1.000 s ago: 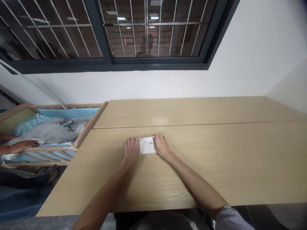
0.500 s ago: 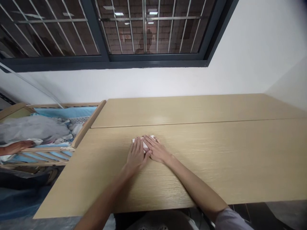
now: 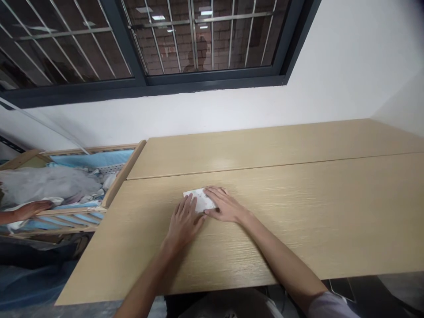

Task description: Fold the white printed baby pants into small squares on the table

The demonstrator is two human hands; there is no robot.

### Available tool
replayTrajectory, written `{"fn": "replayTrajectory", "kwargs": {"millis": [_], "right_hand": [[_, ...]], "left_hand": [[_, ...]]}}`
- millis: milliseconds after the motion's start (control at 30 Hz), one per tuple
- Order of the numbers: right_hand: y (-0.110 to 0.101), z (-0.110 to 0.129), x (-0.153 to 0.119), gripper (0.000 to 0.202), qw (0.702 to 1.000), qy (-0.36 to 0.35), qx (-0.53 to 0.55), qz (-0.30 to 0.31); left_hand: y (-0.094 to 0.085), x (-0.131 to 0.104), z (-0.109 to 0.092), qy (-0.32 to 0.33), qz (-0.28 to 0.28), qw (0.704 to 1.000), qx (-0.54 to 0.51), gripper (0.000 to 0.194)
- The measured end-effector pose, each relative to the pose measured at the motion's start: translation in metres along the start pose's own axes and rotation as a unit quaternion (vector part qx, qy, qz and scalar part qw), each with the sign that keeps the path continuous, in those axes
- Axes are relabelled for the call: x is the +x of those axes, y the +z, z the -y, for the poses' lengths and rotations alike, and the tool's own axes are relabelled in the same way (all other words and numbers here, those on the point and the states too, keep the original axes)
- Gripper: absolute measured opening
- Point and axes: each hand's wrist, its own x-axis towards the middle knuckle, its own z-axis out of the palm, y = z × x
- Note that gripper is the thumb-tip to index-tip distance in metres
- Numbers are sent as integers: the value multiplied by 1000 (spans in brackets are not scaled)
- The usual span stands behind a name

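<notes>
A small white folded sheet (image 3: 201, 199), tissue or thin cloth, lies flat on the light wood tabletop (image 3: 298, 212) with some dark specks on it. My left hand (image 3: 184, 219) rests over its left edge, fingers stretched out and slightly apart. On its right side lies my right hand (image 3: 222, 204), fingers extended flat and thumb out along the near edge. Both hands are open, and the middle of the sheet shows between them. Its outer edges are partly hidden under my fingers.
To the left stands a wooden crib (image 3: 123, 179) with blue lining and a heap of cloth and translucent plastic (image 3: 53, 183). Another person's hand (image 3: 35, 209) rests at its rail. A white wall and a barred window (image 3: 212, 81) rise behind the table; a seam crosses the tabletop.
My hands have moved apart, the left towards me and the left side, the right a little rightward. More of the white sheet shows. The camera view has tilted slightly.
</notes>
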Motion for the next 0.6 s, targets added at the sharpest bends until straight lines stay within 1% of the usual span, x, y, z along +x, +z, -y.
{"fn": "replayTrajectory", "kwargs": {"millis": [100,167,300,400,467,500,567,600], "right_hand": [[6,-6,1,84,999,11,28,13],[11,-9,2,79,999,22,44,1],[16,-10,7,63,994,45,71,-70],[12,-7,13,50,985,74,107,-117],[5,-5,17,44,968,110,167,-151],[1,-4,19,43,955,124,209,-169],[-7,-3,23,43,923,138,303,-194],[-11,-4,25,44,908,143,341,-198]], "left_hand": [[-4,4,2,-2,31,999,-6,68],[-3,10,6,-8,35,999,-16,64],[-3,27,12,-32,10,998,-53,41],[-14,36,10,-57,-17,996,-61,32],[-25,39,6,-75,-37,995,-62,25],[-31,38,3,-86,-46,993,-69,24],[-40,36,-3,-133,-49,982,-128,25],[-44,34,-6,-166,-41,970,-175,27]]}}
